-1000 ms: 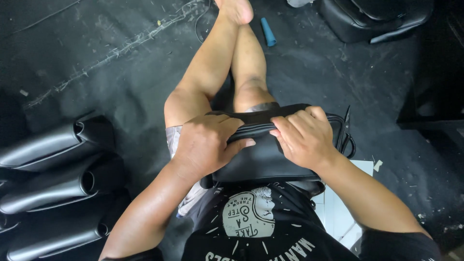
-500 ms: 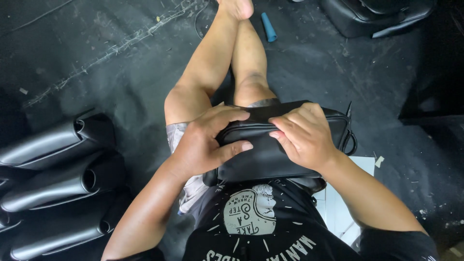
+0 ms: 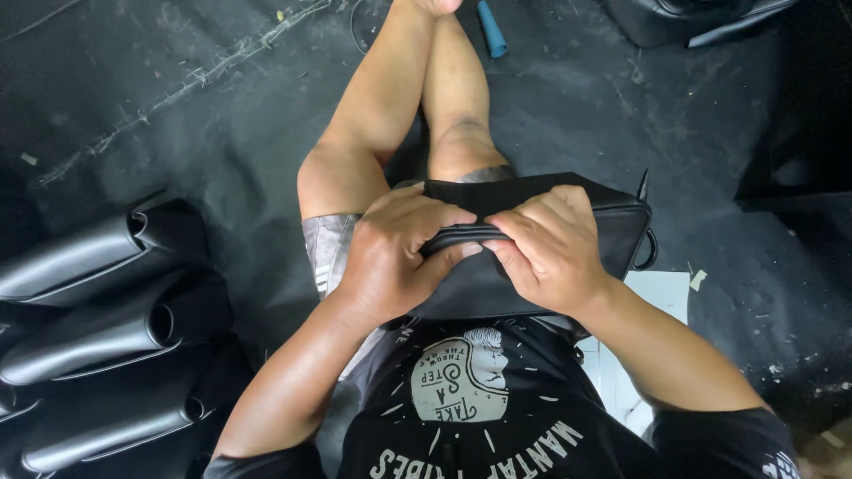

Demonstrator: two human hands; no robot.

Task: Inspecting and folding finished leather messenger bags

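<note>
A black leather-like pouch [image 3: 612, 226] lies across my lap as I sit on the floor with legs stretched out. My left hand [image 3: 395, 257] grips its top edge from the left, thumb underneath and fingers curled over. My right hand [image 3: 550, 248] pinches the same edge just to the right, fingertips almost touching those of the left. A small black ring and a pointed tab stick out at the pouch's right end. The middle of the pouch is hidden under both hands.
Several rolled black sheets [image 3: 98, 319] lie stacked at my left. A blue cylinder [image 3: 490, 28] rests on the dark floor near my feet. A white sheet [image 3: 657, 297] lies under my right side. Dark bags [image 3: 692, 18] sit at the top right.
Both hands have shifted slightly along the pouch's top edge, the fingers curling tighter over the rim. The pouch stays on my lap.
</note>
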